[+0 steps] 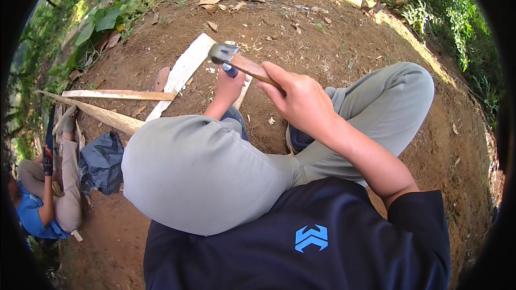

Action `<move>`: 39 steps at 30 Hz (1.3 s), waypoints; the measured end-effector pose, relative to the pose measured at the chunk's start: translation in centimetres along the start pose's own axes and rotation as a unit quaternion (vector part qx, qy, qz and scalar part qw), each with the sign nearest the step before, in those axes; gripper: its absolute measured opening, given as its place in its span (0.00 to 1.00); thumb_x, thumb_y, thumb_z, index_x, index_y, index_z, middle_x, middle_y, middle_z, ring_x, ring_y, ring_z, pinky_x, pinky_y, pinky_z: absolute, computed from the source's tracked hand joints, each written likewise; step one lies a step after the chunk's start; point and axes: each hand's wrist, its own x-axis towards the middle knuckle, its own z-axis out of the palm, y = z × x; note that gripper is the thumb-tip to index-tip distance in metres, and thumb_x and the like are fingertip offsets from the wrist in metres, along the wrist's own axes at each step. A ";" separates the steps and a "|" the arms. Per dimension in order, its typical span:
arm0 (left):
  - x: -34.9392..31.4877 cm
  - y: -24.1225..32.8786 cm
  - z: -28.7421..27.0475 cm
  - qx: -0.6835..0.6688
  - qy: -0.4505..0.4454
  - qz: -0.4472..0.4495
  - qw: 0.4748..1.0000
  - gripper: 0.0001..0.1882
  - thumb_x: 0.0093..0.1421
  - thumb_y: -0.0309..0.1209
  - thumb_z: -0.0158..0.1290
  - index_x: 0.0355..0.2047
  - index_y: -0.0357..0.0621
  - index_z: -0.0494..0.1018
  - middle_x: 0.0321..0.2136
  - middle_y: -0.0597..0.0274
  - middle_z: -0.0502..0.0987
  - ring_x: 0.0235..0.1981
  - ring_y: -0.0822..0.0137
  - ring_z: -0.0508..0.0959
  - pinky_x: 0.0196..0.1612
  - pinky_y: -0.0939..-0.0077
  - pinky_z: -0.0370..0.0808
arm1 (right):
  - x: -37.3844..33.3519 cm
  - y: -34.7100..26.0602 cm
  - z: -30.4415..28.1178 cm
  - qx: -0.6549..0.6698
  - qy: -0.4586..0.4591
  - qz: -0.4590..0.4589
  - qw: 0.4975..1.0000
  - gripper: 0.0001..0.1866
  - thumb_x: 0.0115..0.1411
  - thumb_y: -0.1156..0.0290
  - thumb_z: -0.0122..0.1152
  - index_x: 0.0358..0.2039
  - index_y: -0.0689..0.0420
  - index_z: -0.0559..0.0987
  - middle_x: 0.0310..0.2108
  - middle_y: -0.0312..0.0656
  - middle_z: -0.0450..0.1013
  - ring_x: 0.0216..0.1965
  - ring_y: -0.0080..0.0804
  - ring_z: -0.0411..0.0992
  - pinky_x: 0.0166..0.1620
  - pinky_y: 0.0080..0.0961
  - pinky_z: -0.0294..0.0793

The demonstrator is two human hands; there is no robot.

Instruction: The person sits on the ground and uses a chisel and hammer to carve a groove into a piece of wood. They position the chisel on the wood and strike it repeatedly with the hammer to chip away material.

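My right hand (301, 94) is closed round the wooden handle of a claw hammer (250, 67). The hammer's metal head hangs just over the butt of a blue-handled chisel (230, 70); whether they touch I cannot tell. Gripping that chisel is my left hand (228, 87), partly behind my raised left knee. The chisel's blade is hidden from view. Beneath and just right of my left hand shows part of a pale wooden piece (244, 90). A wide pale plank (185, 70) lies on the ground to the left of my hand.
Two long wood strips (121, 95) (102, 114) lie left of the plank, partly crossing it. A dark plastic bag (102, 162) rests farther left, beside a seated person in a blue shirt (33, 212). Wood chips and dry leaves (210, 1) litter the brown soil. Green plants border it.
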 end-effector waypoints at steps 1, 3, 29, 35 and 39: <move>0.3 -0.1 -0.1 -0.016 -0.009 -0.007 1.000 0.07 0.67 0.29 0.53 0.34 0.38 0.76 0.21 0.66 0.78 0.22 0.75 0.79 0.26 0.78 0.74 | 0.5 0.5 -0.2 -0.017 -0.045 0.014 0.999 0.17 0.66 0.62 0.62 0.52 0.56 0.77 0.28 0.55 0.77 0.29 0.58 0.76 0.32 0.46 0.75; 0.5 -0.3 -1.1 0.005 0.004 -0.051 0.999 0.08 0.67 0.30 0.54 0.34 0.37 0.75 0.21 0.66 0.77 0.21 0.75 0.78 0.26 0.77 0.75 | 0.9 0.4 -0.8 -0.024 -0.088 0.040 0.995 0.18 0.66 0.62 0.63 0.51 0.58 0.78 0.28 0.56 0.77 0.29 0.58 0.76 0.33 0.45 0.74; -0.4 0.3 -0.3 -0.090 0.006 0.010 0.996 0.17 0.73 0.33 0.51 0.26 0.46 0.62 0.15 0.70 0.63 0.15 0.77 0.63 0.24 0.76 0.70 | -2.1 3.3 -4.0 0.099 -0.041 0.213 0.971 0.19 0.68 0.62 0.62 0.54 0.60 0.79 0.25 0.53 0.74 0.25 0.27 0.68 0.33 0.32 0.72; -0.1 0.4 0.0 -0.055 0.008 -0.014 0.998 0.18 0.71 0.37 0.55 0.25 0.46 0.64 0.16 0.70 0.67 0.17 0.78 0.68 0.23 0.78 0.69 | -0.9 1.6 -4.5 0.069 -0.046 0.171 0.982 0.19 0.67 0.62 0.63 0.53 0.59 0.79 0.27 0.56 0.76 0.24 0.45 0.74 0.32 0.37 0.73; -0.1 0.9 1.1 0.000 -0.006 0.008 1.000 0.16 0.70 0.34 0.55 0.26 0.44 0.67 0.18 0.69 0.70 0.20 0.77 0.72 0.25 0.78 0.70 | -0.6 0.4 -3.2 0.054 0.048 0.021 0.997 0.20 0.65 0.61 0.64 0.55 0.56 0.78 0.27 0.57 0.77 0.29 0.56 0.77 0.32 0.44 0.75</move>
